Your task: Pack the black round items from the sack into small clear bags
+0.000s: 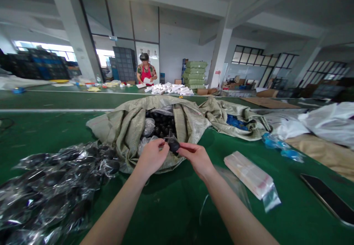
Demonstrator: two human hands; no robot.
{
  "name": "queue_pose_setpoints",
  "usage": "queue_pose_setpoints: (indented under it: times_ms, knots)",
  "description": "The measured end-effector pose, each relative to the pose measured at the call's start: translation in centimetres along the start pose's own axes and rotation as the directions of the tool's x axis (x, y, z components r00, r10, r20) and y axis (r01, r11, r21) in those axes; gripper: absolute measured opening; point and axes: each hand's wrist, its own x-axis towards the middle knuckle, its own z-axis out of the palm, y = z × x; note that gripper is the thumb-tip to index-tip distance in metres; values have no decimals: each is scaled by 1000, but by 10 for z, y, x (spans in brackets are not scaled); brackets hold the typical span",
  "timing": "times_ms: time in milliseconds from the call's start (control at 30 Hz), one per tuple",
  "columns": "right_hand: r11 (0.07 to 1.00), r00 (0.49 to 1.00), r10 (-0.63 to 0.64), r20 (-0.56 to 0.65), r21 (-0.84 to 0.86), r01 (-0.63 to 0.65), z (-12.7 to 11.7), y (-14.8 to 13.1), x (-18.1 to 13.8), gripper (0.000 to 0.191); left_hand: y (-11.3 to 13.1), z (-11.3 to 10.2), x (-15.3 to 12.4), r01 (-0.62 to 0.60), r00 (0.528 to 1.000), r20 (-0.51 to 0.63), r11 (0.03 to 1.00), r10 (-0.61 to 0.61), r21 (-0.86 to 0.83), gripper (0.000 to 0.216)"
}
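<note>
A black rounded piece in a clear plastic bag (173, 144) is held between my two hands, in front of the open mouth of a woven sack (127, 116). My left hand (155, 154) is closed, pinching the bag at its left side. My right hand (195, 156) pinches the piece from the right with thumb and fingertips. Inside the sack lie many loose black rounded pieces (163, 123) and some crumpled clear plastic. At the left is a heap of bagged black pieces (55, 186). Right of my right hand lies a stack of clear plastic bags (250, 175).
On the green table (177, 208), a phone (329, 197) lies at the right edge. Behind it are blue bagged pieces (283, 148) and a second woven sack (235, 117) with blue contents. Across the far table (105, 92), a person in a red apron (146, 71) handles white papers.
</note>
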Motion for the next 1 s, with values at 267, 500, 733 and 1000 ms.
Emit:
queue_pose_setpoints:
  times_ms: [267, 500, 733, 1000]
  knots:
    - [989, 997, -8, -80, -145, -4, 6, 2, 6, 15, 0, 5, -1, -6, 1000, 5, 1000, 6, 2, 28]
    - [814, 985, -96, -143, -581, -5, 13, -5, 8, 19, 0, 11, -2, 3, 1000, -29, 994, 0, 109, 27]
    - [473, 939, -328, -104, -878, 68, 25, -28, 1, 18, 3, 2, -5, 71, 996, -66, 971, -57, 230, 28]
    - [328, 950, -307, -51, -943, 55, 43, -49, -1, 17, 6, -3, -7, 77, 995, -83, 963, -57, 260, 29]
